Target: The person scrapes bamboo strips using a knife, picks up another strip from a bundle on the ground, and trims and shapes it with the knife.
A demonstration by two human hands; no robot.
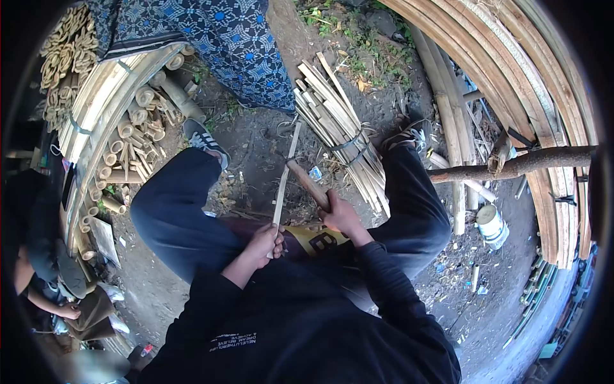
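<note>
My left hand (263, 243) is closed around the lower end of a long, thin bamboo strip (282, 187), which points away from me between my knees. My right hand (342, 217) grips a tool with a thick wooden handle (310, 185). The tool's far end has a small dark part by the strip; I cannot make out its shape or whether it touches the strip. Ahead, near my right foot, lies a bundle of split bamboo strips (345, 137) tied with dark bands.
Cut bamboo poles (144, 96) are piled at left, below a blue patterned cloth (236, 45). A horizontal wooden pole (543, 163) and long curved-looking slats (511, 70) stand at right, near a white bucket (491, 227). Another person's hand (69, 311) shows at far left.
</note>
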